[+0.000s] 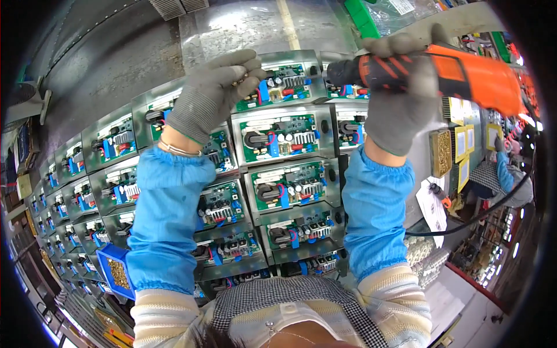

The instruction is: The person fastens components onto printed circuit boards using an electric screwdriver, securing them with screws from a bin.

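The right hand (400, 110) wraps the driver (481, 78) to the right of the top board (278, 87), holding it level, probably to keep its nose off the parts. At that board's left edge, the left hand (212, 95) pinches small brassy bits (239, 80), perhaps so none drop. The bin (111, 253), well left and nearer the body than that board, seems placed for reach.

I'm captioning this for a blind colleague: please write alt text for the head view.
A gloved right hand grips an orange-and-black power tool over rows of green circuit boards in metal trays; the gloved left hand seems to hold small metal pieces. A blue box of brass-coloured parts sits at lower left.
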`<state>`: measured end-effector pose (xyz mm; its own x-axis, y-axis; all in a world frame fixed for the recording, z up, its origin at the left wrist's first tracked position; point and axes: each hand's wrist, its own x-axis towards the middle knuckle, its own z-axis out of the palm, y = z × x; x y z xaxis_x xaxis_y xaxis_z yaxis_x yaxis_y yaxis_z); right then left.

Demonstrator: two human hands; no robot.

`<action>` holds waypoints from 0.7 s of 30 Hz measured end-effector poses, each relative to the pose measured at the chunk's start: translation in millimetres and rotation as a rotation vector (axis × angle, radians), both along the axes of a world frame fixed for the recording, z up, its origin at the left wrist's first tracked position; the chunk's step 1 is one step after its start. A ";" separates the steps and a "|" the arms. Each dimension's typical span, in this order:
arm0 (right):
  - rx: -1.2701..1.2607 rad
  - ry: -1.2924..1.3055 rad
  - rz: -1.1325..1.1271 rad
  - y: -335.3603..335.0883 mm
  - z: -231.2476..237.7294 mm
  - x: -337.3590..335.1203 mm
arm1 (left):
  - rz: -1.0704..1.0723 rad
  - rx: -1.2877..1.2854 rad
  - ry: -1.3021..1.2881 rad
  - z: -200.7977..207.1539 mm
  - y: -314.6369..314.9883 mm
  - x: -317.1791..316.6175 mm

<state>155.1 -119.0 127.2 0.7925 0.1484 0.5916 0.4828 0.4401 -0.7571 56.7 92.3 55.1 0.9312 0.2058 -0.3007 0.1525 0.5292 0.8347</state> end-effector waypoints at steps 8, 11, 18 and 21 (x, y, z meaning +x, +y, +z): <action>0.267 0.019 0.085 19.2 9.4 -28.4 | 0.048 -0.429 -0.064 -37.8 -13.7 -24.6; 0.265 0.041 0.063 24.9 8.0 -36.1 | 0.097 -0.440 0.068 -27.3 -23.9 -28.4; 0.259 0.085 0.065 31.7 1.6 -40.7 | 0.016 -0.638 0.009 -29.7 -26.4 -34.6; 0.302 0.115 0.068 27.6 5.2 -44.0 | 0.042 -0.701 -0.005 -36.8 -24.3 -36.6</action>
